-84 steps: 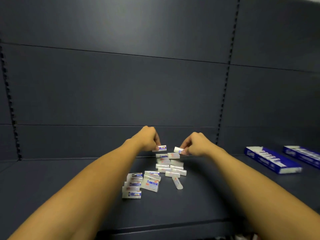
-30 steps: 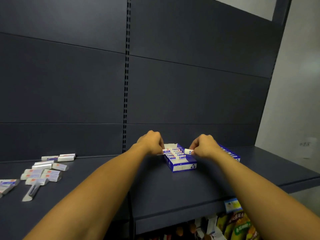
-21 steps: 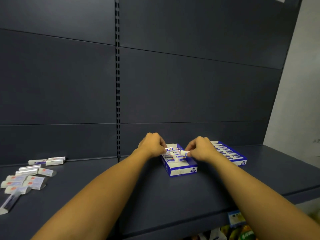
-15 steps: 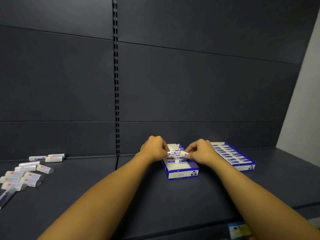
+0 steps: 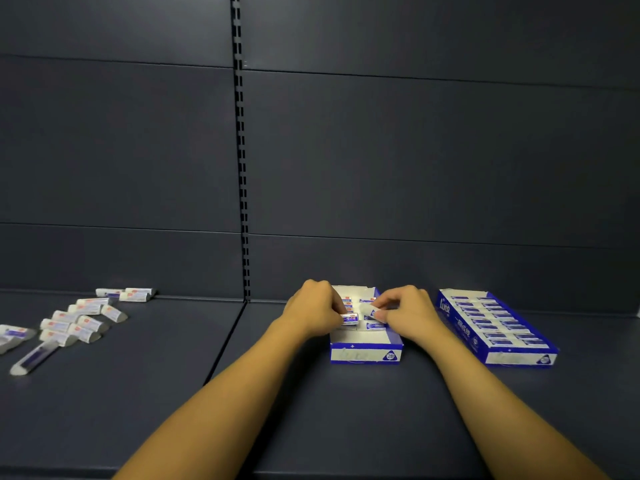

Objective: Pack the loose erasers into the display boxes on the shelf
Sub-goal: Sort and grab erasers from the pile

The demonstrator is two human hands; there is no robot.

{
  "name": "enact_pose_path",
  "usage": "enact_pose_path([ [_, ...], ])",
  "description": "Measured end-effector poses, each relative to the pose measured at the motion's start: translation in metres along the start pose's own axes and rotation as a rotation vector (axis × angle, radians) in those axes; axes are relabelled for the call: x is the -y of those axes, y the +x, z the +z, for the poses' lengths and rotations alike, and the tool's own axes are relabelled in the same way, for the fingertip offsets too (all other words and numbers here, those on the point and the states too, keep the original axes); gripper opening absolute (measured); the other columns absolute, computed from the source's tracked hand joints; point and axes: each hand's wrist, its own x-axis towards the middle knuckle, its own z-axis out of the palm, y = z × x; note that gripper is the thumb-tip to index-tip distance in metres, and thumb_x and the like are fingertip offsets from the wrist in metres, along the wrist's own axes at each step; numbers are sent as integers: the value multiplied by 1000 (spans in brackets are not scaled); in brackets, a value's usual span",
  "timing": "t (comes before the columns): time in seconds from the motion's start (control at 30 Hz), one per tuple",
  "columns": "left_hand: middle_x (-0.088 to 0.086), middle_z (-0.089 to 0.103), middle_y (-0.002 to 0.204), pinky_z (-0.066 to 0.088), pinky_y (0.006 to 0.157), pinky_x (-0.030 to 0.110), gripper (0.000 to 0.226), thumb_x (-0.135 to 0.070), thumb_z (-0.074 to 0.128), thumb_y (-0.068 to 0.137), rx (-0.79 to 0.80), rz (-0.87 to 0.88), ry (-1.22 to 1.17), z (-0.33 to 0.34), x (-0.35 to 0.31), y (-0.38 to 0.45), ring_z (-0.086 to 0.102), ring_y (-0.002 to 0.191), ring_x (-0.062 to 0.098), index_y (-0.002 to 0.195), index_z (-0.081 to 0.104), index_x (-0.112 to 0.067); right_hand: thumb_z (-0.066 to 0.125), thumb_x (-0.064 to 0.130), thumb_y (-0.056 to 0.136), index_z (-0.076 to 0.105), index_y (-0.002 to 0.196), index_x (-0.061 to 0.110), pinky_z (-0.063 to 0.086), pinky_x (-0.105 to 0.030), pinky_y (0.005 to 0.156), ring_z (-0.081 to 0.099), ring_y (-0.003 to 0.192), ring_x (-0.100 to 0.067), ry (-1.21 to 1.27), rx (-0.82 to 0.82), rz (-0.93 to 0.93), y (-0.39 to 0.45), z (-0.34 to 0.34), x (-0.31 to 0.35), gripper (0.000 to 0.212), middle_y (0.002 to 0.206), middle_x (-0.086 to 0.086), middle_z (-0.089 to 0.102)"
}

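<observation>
We are mid-placement: our left hand (image 5: 317, 311) pinches an eraser (image 5: 349, 319) and our right hand (image 5: 408, 313) pinches another (image 5: 367, 309), both over the half-filled display box (image 5: 365, 353) at 12 o'clock. A full box (image 5: 512, 356) sits at 2 o'clock. More loose erasers (image 5: 74, 322) lie well apart at 9 o'clock. Next, we judge, each eraser must drop flat into the open row nearest us before we let go.
</observation>
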Motion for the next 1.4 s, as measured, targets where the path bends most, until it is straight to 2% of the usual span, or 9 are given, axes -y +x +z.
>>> enact_pose_path([
  [0.2, -4, 75, 109, 62, 82, 40, 17, -23, 76, 87, -8, -11, -11, 12, 2, -3, 69, 96, 15, 104, 80, -20, 82, 17, 83, 76, 99, 17, 50, -17, 56, 66, 82, -8, 103, -25, -16, -1, 8, -14, 17, 95, 5, 67],
  [0.43, -7, 74, 107, 62, 82, 38, 16, -20, 77, 85, -16, -38, -14, 21, 9, 1, 68, 94, 13, 100, 81, -21, 80, 17, 83, 77, 91, 22, 47, -15, 60, 62, 81, -4, -49, -6, -107, 5, 14, -15, 11, 94, 9, 70],
  [0.6, -4, 71, 113, 61, 84, 38, 18, -23, 79, 85, -23, -53, 43, 24, 7, 5, 67, 98, 15, 103, 79, -23, 80, 18, 82, 76, 92, 23, 49, -18, 63, 63, 89, -8, -124, 22, -113, 6, 15, -17, 12, 99, 9, 68],
  [0.73, -4, 70, 114, 61, 84, 38, 20, -22, 79, 85, -45, -46, 77, 24, 6, 5, 66, 100, 17, 105, 78, -24, 78, 19, 83, 75, 93, 24, 54, -22, 66, 64, 90, -9, -166, 27, -122, 4, 12, -18, 11, 103, 7, 69],
  [0.93, 1, 70, 116, 61, 85, 39, 22, -24, 79, 86, -61, -29, 149, 24, 2, 3, 67, 100, 19, 108, 77, -21, 80, 26, 83, 75, 98, 22, 51, -18, 65, 62, 89, -8, -247, 51, -139, 2, 11, -15, 17, 111, 7, 67],
  [1.1, 3, 70, 118, 60, 87, 39, 26, -26, 78, 87, -66, 0, 190, 25, 0, 1, 67, 101, 19, 112, 77, -19, 79, 25, 85, 75, 104, 21, 55, -21, 70, 60, 92, -9, -267, 84, -139, 0, 10, -10, 20, 116, 4, 67],
  [1.27, 2, 70, 118, 60, 87, 40, 23, -24, 78, 87, -77, 9, 178, 24, -1, 0, 67, 101, 20, 109, 77, -22, 77, 20, 86, 70, 95, 23, 58, -27, 74, 63, 96, -11, -240, 61, -141, -2, 8, -9, 12, 109, 3, 68],
  [1.4, 3, 67, 121, 59, 87, 38, 23, -26, 78, 88, -81, -8, 175, 24, 0, -1, 66, 103, 20, 110, 76, -22, 78, 24, 86, 72, 97, 22, 58, -26, 73, 62, 98, -12, -293, 100, -126, 0, 8, -8, 13, 115, 1, 69],
])
